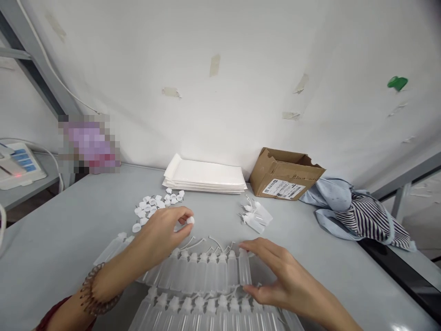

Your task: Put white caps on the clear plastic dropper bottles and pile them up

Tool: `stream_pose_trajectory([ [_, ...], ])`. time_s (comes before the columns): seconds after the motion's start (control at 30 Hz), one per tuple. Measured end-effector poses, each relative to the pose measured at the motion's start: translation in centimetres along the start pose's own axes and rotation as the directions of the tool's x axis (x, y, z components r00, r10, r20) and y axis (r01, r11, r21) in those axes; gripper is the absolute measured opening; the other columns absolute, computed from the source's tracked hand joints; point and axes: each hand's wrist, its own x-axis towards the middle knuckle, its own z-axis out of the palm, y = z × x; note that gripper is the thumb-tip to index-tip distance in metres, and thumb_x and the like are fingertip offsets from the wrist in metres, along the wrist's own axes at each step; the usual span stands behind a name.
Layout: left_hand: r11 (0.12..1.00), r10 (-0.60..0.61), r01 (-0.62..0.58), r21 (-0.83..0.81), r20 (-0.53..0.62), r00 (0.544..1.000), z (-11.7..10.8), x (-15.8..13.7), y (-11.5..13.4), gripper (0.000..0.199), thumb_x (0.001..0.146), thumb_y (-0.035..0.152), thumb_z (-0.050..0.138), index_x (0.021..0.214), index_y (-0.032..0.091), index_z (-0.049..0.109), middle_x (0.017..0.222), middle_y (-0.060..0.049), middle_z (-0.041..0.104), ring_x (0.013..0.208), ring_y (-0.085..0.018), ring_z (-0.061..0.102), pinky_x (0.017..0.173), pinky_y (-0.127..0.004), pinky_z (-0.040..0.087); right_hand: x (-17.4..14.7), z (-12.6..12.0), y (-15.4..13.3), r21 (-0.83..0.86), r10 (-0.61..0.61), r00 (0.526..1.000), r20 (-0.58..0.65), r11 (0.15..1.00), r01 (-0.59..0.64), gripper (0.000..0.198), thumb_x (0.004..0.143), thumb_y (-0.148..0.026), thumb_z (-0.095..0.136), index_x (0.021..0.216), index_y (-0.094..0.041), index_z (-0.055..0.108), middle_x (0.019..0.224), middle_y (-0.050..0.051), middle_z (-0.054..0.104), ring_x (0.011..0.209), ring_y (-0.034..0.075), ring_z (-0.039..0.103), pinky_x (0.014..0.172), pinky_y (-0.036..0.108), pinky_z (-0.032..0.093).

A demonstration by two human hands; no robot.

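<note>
My left hand (168, 225) pinches a small white cap (190, 220) between thumb and fingertips, above the far side of the bottle rows. At the right end of the farther row, my right hand (275, 271) grips a translucent plastic squeeze bottle (244, 266) lengthwise, fingers at its top and thumb near its base. Several similar bottles (203, 273) lie side by side, thin nozzle tips or tethers showing beyond their necks. A nearer row of bottles (193, 312) runs along the bottom of the view. Loose white caps (151, 208) lie scattered beyond my left hand.
Several loose bottles (257, 218) lie in front of an open cardboard box (285, 177). White padded envelopes (206, 177) are stacked against the wall. On the right is a bundled striped cloth bag (365, 214); a white device with blue keys (22, 163) stands far left.
</note>
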Motion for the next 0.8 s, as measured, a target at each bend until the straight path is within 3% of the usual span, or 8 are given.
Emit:
stream_pose_trajectory([
  [0.13,0.97,0.046,-0.018,-0.243,0.111,0.993,0.0,-0.9,1.6,0.026,0.081,0.04,0.051,0.09,0.022,0.068,0.091,-0.002,0.069,0.08,-0.02,0.06,0.07,-0.028,0.046,-0.3,0.3,0.0,-0.066,-0.196,0.964,-0.179,0.98,0.187,0.062,0.077,-0.018,0.068,0.132,-0.018,0.039,0.123,0.013,0.06,0.111,0.022,0.059,0.092,0.031,0.052],
  [0.33,0.834,0.097,0.094,-0.544,0.311,0.945,0.9,-1.5,2.5,0.033,0.08,0.047,0.057,0.1,0.023,0.069,0.1,-0.002,0.07,0.091,-0.022,0.062,0.081,-0.031,0.048,-0.2,0.4,-1.1,-0.066,-0.279,0.928,-0.247,0.96,0.271,0.064,0.078,-0.014,0.066,0.135,-0.014,0.038,0.128,0.014,0.057,0.117,0.02,0.056,0.098,0.027,0.048],
  [0.6,0.595,0.161,0.206,-0.777,0.366,0.916,1.4,-1.6,2.7,0.022,0.079,0.038,0.065,0.09,0.019,0.068,0.081,0.001,0.07,0.084,-0.016,0.063,0.08,-0.027,0.046,-0.6,1.1,-1.3,0.121,-0.263,0.927,-0.267,0.945,0.303,0.068,0.083,-0.028,0.067,0.141,-0.021,0.033,0.136,0.011,0.052,0.121,0.022,0.054,0.1,0.031,0.046],
  [0.8,0.536,0.166,0.272,-0.799,0.416,0.894,1.8,-1.4,2.9,0.022,0.078,0.037,0.066,0.087,0.017,0.067,0.074,0.001,0.068,0.073,-0.013,0.058,0.073,-0.025,0.045,-0.4,0.8,-1.6,0.373,-0.144,0.965,-0.218,0.902,0.219,0.062,0.085,-0.037,0.063,0.14,-0.037,0.035,0.138,0.003,0.051,0.122,0.024,0.053,0.1,0.036,0.046],
])
